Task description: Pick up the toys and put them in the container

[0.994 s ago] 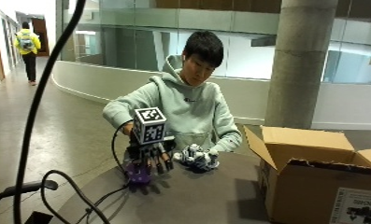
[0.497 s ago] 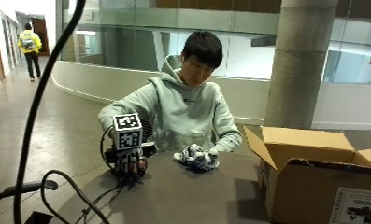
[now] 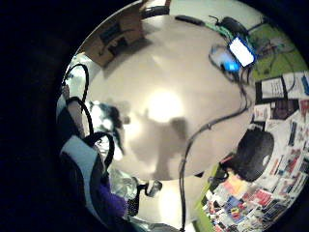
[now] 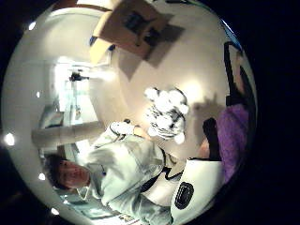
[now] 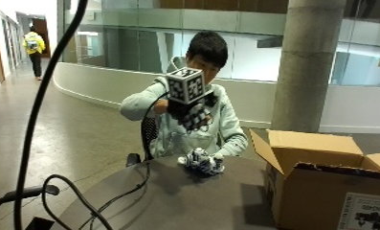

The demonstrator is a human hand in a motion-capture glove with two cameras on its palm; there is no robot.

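Gloved right hand (image 5: 191, 112) grips fuzzy purple toy (image 4: 232, 136) above round table (image 5: 195, 203).

No text legible anywhere. Box (image 5: 323, 187): white label (image 5: 368, 213) on the near side, dark print and a small dark figure, too small to read. In the thumb side palm view the box (image 4: 133, 23) shows a dark printed patch, unreadable. Little finger side palm view: papers (image 3: 285, 145) beside the table carry print and coloured blocks, none readable; lit screen (image 3: 241, 50), no characters made out.
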